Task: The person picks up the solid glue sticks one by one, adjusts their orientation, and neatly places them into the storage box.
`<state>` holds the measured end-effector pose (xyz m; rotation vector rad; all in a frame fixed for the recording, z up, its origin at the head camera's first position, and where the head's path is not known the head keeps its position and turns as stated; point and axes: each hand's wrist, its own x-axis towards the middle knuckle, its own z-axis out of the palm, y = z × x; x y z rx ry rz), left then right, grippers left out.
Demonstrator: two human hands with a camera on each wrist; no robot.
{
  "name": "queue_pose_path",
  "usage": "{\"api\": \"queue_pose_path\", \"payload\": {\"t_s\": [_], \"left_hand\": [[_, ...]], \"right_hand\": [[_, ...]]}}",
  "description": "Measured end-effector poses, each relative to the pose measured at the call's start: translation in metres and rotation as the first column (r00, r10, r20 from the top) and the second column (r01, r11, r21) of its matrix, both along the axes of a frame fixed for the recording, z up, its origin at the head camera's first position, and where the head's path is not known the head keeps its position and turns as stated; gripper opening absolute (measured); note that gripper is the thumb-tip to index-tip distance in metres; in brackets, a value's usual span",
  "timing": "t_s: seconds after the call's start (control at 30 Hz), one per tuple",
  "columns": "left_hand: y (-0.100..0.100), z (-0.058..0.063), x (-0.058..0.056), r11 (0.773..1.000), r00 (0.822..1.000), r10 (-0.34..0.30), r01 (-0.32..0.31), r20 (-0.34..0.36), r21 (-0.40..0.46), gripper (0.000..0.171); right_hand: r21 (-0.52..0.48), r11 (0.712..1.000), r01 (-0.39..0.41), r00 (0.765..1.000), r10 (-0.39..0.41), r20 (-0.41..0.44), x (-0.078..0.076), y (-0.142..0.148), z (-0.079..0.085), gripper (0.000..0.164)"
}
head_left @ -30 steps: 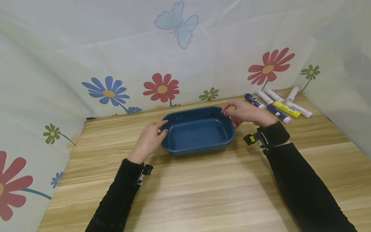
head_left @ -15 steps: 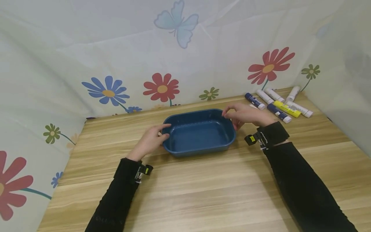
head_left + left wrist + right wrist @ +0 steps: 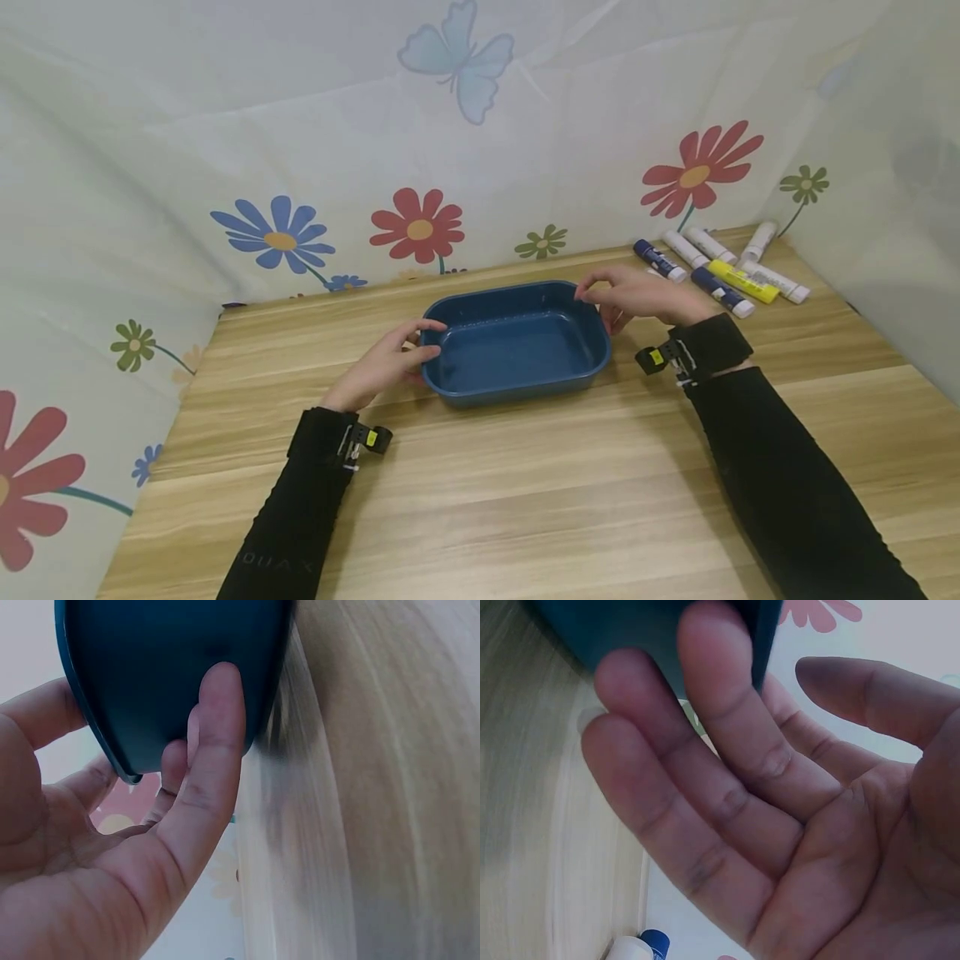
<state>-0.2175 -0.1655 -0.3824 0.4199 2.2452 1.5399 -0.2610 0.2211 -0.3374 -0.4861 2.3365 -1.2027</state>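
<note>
Head view, blue basin (image 3: 517,354), hands (image 3: 382,360) touching it

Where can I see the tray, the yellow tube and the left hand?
Tray (image 3: 519,354): head view, middle of its inside bottom.
Yellow tube (image 3: 741,281): head view, middle of its side.
Left hand (image 3: 381,367): head view, back of the hand.

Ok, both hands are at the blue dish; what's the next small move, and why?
Probably shift the right hand to the navy glue stick just beyond it: the blue dish looks empty, and the left hand holds its other end.
</note>
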Motion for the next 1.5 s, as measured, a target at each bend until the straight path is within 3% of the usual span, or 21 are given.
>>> {"api": "queue_pose_path", "payload": {"t_s": [0.33, 0.57, 0.73, 0.93, 1.17, 1.5], "left_hand": [[0.000, -0.008, 0.001, 0.998, 0.996, 0.057, -0.058, -0.067, -0.002, 0.039], [0.001, -0.016, -0.001, 0.989, 0.995, 0.085, -0.077, -0.057, 0.125, 0.043], [0.001, -0.017, -0.002, 0.965, 0.997, 0.071, -0.068, -0.005, 0.252, 0.045], [0.003, -0.030, -0.004, 0.919, 0.995, 0.104, -0.101, 0.013, 0.380, 0.044], [0.005, -0.036, -0.004, 0.899, 0.990, 0.144, -0.133, 0.006, 0.418, 0.042], [0.005, -0.040, -0.007, 0.886, 0.989, 0.144, -0.144, 0.033, 0.441, 0.041]], "right_hand": [[0.001, 1.000, -0.029, 1.000, 0.029, -0.011, 0.001, 0.002, 0.001, 0.031], [-0.005, 1.000, -0.020, 1.000, 0.019, -0.005, 0.001, 0.004, 0.000, 0.033], [-0.012, 1.000, -0.007, 1.000, 0.007, -0.003, 0.002, 0.002, 0.002, 0.033], [-0.005, 1.000, -0.009, 1.000, 0.009, -0.016, 0.003, 0.003, 0.002, 0.032], [0.001, 1.000, 0.002, 1.000, -0.002, -0.010, 0.001, 0.002, -0.001, 0.032], [0.002, 1.000, -0.023, 0.999, 0.023, -0.045, 0.000, 0.006, 0.002, 0.032]]}}
